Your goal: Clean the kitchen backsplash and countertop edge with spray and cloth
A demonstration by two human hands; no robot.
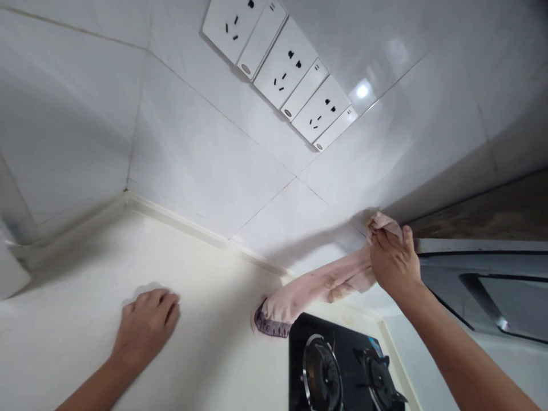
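Observation:
My right hand [394,260] presses a long pink cloth [329,277] against the tiled wall, beside the edge of the range hood. The cloth has brownish stains, and its bunched top sticks out past my fingers. Its lower end hangs down to the counter, where a dark purple patterned piece with lettering [272,326] shows at its tip. On the pale countertop [205,308] rests my left hand [148,322], palm down with the fingers loosely bent. Nothing shows in it.
A black gas hob [342,354] with two burners sits below the cloth. The range hood [479,285] juts out at the right. Several white sockets [282,80] run along the wall above. A white object [12,271] stands at the left edge of the counter.

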